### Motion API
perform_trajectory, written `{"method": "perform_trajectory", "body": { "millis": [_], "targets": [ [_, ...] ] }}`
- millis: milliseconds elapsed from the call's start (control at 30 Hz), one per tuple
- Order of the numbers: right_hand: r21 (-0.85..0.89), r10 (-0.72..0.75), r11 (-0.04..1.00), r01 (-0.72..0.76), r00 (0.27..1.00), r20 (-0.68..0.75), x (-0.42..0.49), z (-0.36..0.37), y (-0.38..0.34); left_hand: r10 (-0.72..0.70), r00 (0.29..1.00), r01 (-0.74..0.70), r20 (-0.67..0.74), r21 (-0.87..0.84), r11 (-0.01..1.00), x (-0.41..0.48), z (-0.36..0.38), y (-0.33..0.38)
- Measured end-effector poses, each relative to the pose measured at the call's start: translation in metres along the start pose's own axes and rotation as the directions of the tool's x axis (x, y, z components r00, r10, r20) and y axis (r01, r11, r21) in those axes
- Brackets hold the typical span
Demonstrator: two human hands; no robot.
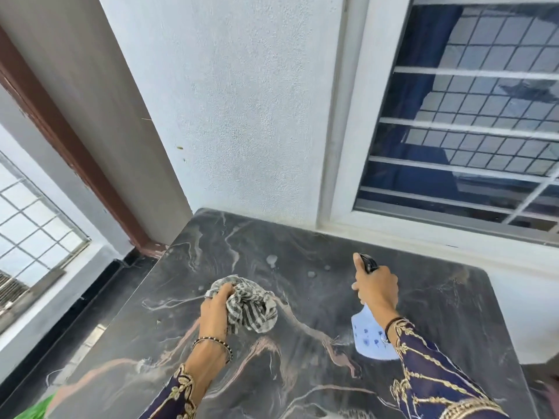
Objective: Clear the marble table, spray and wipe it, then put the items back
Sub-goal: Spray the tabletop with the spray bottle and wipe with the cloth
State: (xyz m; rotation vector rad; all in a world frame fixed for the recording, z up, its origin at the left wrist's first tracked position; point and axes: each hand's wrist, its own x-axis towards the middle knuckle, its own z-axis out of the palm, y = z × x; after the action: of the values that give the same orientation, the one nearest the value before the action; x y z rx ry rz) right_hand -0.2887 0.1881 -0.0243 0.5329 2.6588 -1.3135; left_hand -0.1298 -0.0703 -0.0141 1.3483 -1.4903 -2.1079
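Note:
The dark marble table [438,313] fills the lower half of the view, with pink and white veins and a few wet spray spots [271,260] near its far middle. My left hand [215,309] grips a bunched grey-and-white striped cloth [252,306] that rests on the table's middle. My right hand [376,287] holds a spray bottle [370,335] above the table: pale blue body with small flower prints, black trigger head pointing toward the far edge. Nothing else lies on the tabletop.
A white textured wall [242,116] stands right behind the table. A barred window [472,131] sits at the back right, a brown door frame [69,152] at the left. Something green [36,411] shows at the bottom left corner, below the table's left edge.

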Motion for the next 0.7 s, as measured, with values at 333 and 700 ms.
{"method": "perform_trajectory", "body": {
  "millis": [333,700],
  "targets": [
    [-0.047,0.016,0.999,-0.018,0.999,-0.039,-0.082,-0.049,0.053,0.067,0.998,-0.067,0.020,0.018,0.998,-0.071,-0.035,0.009],
    [-0.110,-0.039,0.992,0.058,0.986,0.165,-0.206,-0.042,0.095,0.105,0.994,-0.107,-0.028,-0.076,0.991,-0.140,-0.128,-0.019]
  ]
}}
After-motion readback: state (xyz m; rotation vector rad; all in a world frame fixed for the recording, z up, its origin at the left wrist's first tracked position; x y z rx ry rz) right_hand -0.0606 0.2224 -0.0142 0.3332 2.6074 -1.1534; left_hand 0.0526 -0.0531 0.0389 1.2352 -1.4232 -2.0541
